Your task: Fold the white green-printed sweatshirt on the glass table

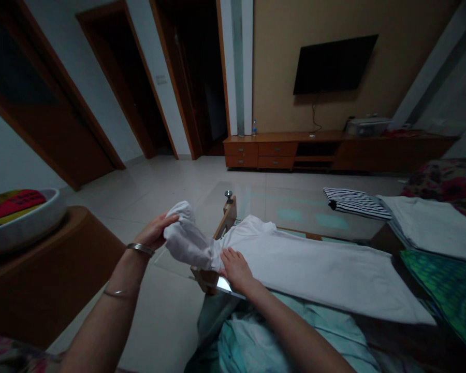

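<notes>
2 of my hands are on the white cotton garment [303,274] spread across the glass-topped bench [314,212]. My left hand [153,231] has its fingers closed around the bunched end, above the bench's left corner; my right hand [236,269] lies flat on the cloth, fingers open.

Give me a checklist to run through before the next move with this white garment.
1. Left hand gripping the white garment at its bunched end: ok.
2. Right hand resting open on the garment: ok.
3. Garment smooth along its whole length: not ok, the end in the left hand is bunched.
4. Bangle on the left wrist clear of the cloth: ok.
5. Striped cloth apart from the garment: ok.
6. Garment's near long edge fully on the glass table: cannot tell.
</notes>
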